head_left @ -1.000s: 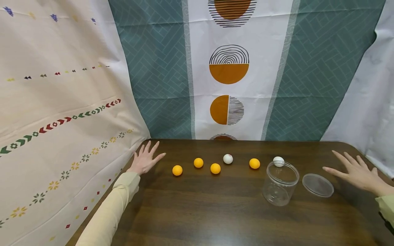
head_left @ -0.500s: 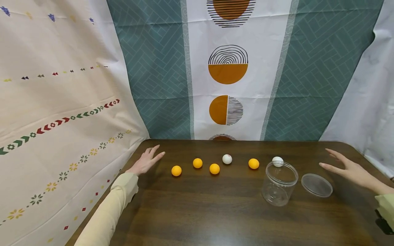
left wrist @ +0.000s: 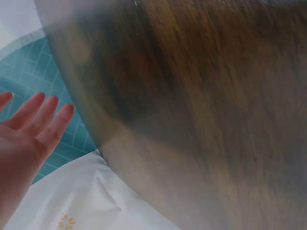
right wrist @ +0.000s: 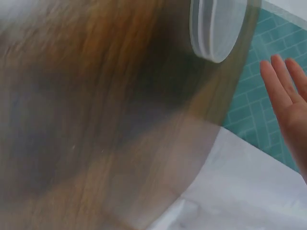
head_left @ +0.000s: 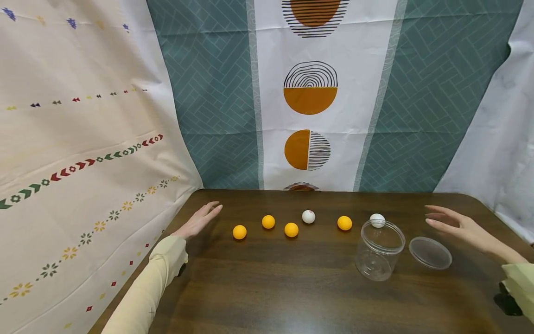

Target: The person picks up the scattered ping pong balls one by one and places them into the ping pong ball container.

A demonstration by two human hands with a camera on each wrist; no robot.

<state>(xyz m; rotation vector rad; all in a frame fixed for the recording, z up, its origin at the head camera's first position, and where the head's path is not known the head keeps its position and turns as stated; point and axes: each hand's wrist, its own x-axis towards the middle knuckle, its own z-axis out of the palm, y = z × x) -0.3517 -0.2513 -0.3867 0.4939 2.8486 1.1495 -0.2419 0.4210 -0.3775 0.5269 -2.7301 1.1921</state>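
A clear plastic jar [head_left: 379, 250] is seen upright and uncapped on the dark wooden surface [head_left: 292, 287], its round lid [head_left: 430, 253] laid just beside it. The right hand [head_left: 456, 225] is held above the surface near the lid, fingers straight, holding nothing. The left hand [head_left: 199, 220] is likewise spread near an orange ball [head_left: 239, 232].

- No words, numbers or brand names can be read anywhere in these views.
- One white ball [head_left: 308, 216] on the table [head_left: 292, 287] bears a small reddish mark, too tiny to make out.
- The hanging cloths [head_left: 310, 99] carry only patterns: circles, arrows, flowers.
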